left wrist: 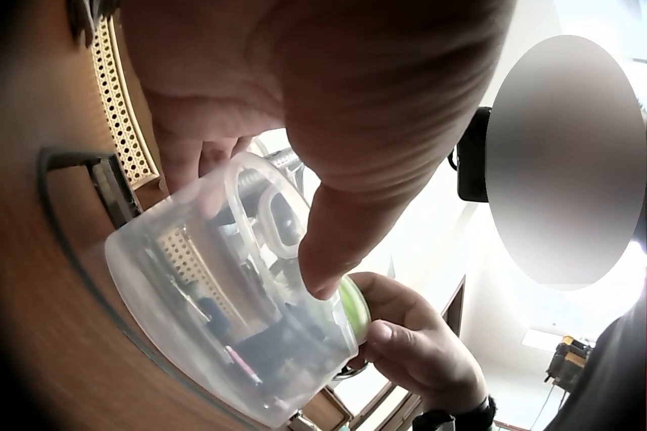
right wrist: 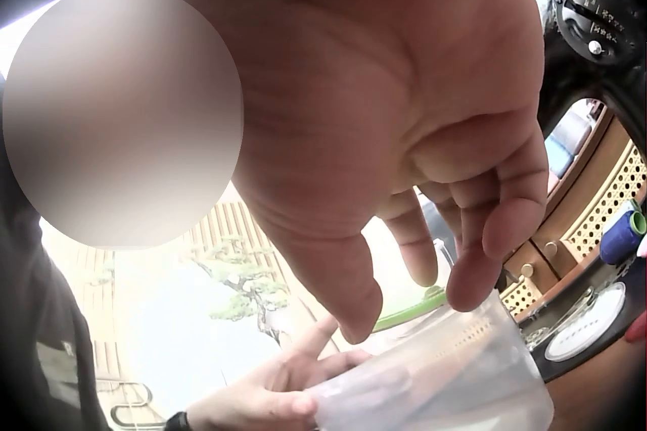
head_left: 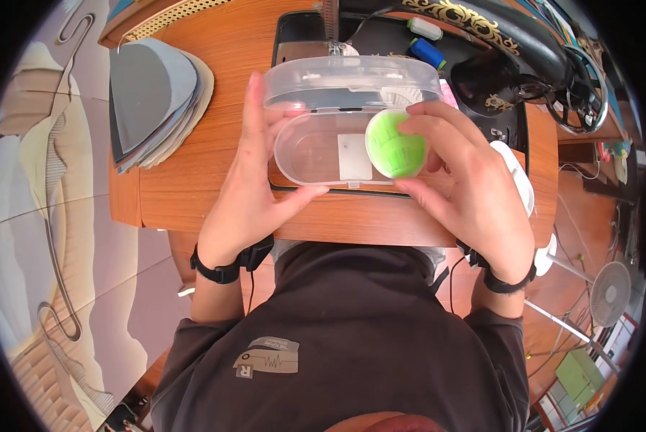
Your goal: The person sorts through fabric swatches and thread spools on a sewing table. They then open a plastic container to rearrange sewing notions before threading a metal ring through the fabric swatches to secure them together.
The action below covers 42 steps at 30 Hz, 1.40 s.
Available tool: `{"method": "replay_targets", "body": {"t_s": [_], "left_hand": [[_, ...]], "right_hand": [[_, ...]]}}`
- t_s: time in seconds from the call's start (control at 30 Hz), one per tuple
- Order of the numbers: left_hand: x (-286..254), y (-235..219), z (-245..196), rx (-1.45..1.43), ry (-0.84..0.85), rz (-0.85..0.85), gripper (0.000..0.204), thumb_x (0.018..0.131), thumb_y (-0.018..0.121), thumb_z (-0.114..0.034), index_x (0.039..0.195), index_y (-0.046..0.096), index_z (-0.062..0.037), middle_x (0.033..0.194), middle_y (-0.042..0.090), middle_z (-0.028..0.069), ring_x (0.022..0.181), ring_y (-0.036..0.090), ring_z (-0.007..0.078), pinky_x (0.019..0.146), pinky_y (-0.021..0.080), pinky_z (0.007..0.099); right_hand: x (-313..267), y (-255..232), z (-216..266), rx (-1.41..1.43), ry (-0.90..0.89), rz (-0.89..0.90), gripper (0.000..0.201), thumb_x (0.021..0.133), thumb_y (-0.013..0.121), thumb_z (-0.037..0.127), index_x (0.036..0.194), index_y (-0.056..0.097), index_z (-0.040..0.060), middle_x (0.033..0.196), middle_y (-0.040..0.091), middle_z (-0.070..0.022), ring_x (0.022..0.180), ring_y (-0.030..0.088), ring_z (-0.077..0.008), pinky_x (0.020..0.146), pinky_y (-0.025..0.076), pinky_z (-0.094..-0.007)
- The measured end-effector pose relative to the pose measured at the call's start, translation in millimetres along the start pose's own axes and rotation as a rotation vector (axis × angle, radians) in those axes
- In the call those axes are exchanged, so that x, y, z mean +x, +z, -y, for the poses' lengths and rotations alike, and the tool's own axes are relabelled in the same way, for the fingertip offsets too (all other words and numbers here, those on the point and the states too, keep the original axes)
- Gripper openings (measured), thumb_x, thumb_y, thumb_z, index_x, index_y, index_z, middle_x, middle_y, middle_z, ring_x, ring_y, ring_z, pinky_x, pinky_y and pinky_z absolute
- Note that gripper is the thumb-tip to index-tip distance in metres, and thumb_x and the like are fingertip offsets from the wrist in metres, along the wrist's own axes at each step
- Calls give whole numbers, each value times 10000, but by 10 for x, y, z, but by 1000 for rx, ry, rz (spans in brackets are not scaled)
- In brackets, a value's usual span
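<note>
A clear plastic box (head_left: 310, 150) stands with its lid (head_left: 323, 79) raised at the table's front edge; a white rectangle (head_left: 355, 157) shows at its base. My left hand (head_left: 245, 169) grips the box's left end, thumb at the front rim and fingers behind, as the left wrist view of the box (left wrist: 192, 279) also shows. Between thumb and fingers, my right hand (head_left: 477, 176) holds a round green piece with a white rim (head_left: 393, 147), tilted over the box's right end. In the right wrist view only the green edge (right wrist: 409, 310) shows beyond the fingers.
A black sewing machine (head_left: 481, 43) with gold patterns stands at the back right. Near it lie a blue spool (head_left: 428, 52) and a white spool (head_left: 424, 29). A stack of grey fabric pieces (head_left: 154, 90) is at the left. A fan (head_left: 611, 294) stands off to the right.
</note>
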<state>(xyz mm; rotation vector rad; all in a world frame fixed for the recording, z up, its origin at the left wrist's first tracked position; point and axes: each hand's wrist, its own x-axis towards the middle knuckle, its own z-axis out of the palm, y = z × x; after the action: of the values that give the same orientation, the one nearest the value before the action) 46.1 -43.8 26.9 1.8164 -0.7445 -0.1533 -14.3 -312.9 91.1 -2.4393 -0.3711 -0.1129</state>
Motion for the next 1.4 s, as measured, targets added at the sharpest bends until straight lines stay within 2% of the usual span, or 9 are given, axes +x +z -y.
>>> {"method": "replay_targets", "body": {"t_s": [0.1, 0.2, 0.3, 0.4, 0.63, 0.93, 1.07, 1.27, 1.4], "left_hand": [[-1, -6, 4, -6, -3, 2, 1352, 723, 862, -3, 1639, -127, -112, 1461, 443, 182, 1385, 486, 344, 1190, 340, 473], [3, -18, 12, 3, 9, 13, 1356, 721, 865, -8, 1638, -129, -109, 1463, 442, 179, 1388, 483, 347, 1189, 341, 476], [18, -11, 19, 35, 56, -7, 1337, 698, 861, 41, 1638, -84, -60, 1431, 460, 203, 1337, 527, 307, 1155, 416, 440], [10, 5, 4, -3, -2, -9, 1357, 708, 867, -1, 1639, -116, -102, 1457, 447, 165, 1384, 484, 336, 1194, 345, 473], [2, 1, 8, -19, -12, -17, 1334, 697, 837, 48, 1641, -95, -95, 1458, 452, 162, 1381, 485, 328, 1188, 358, 464], [-33, -54, -3, -69, -41, -81, 1324, 696, 825, 69, 1642, -88, -91, 1433, 480, 170, 1355, 515, 311, 1167, 392, 455], [-21, -47, -2, -48, -29, -86, 1317, 695, 818, 69, 1639, -89, -77, 1443, 460, 182, 1347, 519, 308, 1175, 384, 463], [-42, -39, -12, -87, -34, -88, 1317, 713, 829, 59, 1638, -99, -84, 1458, 433, 202, 1354, 506, 334, 1161, 392, 470], [-193, 17, -77, -6, 26, -159, 1321, 749, 834, 54, 1636, -129, -122, 1508, 397, 225, 1373, 484, 352, 1120, 428, 483]], "right_hand": [[52, 33, 79, -51, 2, 7, 486, 747, 850, 95, 1178, 631, 39, 1255, 637, -127, 888, 712, -326, 751, 585, -401], [46, 87, 73, -49, 42, 6, 517, 740, 855, 68, 1212, 645, 55, 1324, 618, -85, 697, 614, -191, 662, 543, -318], [27, 98, 79, -35, 66, 9, 501, 744, 855, 72, 1202, 653, 54, 1332, 616, -87, 687, 621, -186, 659, 543, -313], [10, 95, 74, -27, 57, 0, 445, 766, 843, 116, 1158, 650, 37, 1268, 637, -124, 824, 718, -309, 715, 587, -386], [-122, -113, -14, 60, 156, -39, 330, 816, 795, 37, 1127, 686, 39, 1237, 662, -116, 766, 701, -217, 673, 558, -332], [-291, -363, -444, -236, 446, -22, 313, 847, 780, 98, 1140, 690, 33, 1010, 705, -152, 774, 666, -295, 711, 535, -401], [-298, -162, -359, -165, 385, 20, 292, 843, 767, 95, 1120, 692, 43, 975, 682, -139, 855, 687, -331, 755, 548, -418], [-210, -45, -147, 4, 43, -11, 283, 843, 756, 87, 1116, 684, 55, 1023, 670, -139, 869, 677, -365, 756, 562, -430], [-146, 39, 146, -6, -173, -26, 302, 862, 762, 216, 1109, 673, 67, 1034, 655, -103, 835, 697, -293, 684, 573, -382]]}}
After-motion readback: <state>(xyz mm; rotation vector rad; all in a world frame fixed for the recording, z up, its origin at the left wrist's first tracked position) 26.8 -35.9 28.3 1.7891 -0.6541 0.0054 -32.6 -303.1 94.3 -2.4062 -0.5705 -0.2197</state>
